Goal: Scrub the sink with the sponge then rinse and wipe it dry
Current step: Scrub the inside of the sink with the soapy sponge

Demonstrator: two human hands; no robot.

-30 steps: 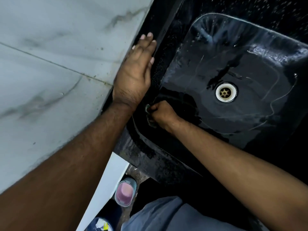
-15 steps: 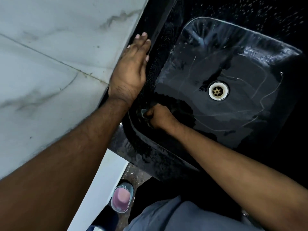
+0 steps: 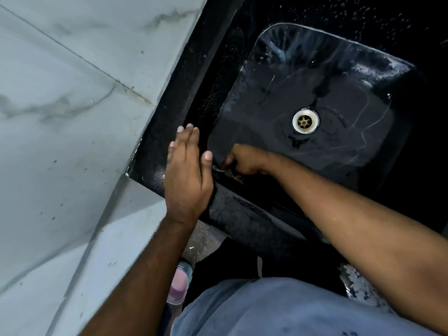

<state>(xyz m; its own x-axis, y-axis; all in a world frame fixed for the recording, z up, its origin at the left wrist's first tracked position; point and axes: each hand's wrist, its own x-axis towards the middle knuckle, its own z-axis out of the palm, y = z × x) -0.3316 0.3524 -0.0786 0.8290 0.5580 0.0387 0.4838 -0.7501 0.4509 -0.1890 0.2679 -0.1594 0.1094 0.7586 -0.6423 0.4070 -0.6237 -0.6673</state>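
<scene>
Head view. Sponge (image 3: 226, 169): only a sliver shows, low on the near-left inner wall of the sink (image 3: 339, 151), almost wholly enclosed by the right hand (image 3: 244, 161), whose fingers curl around it in a closed grip. Left hand (image 3: 186, 175): fingers straight, hand flat, apparently braced on the wet black tabletop (image 3: 184, 112) at the rim. Risks, as judged: the bracing palm may slide on the wet surface; the sponge may skip the corner, leaving it unscrubbed.
</scene>
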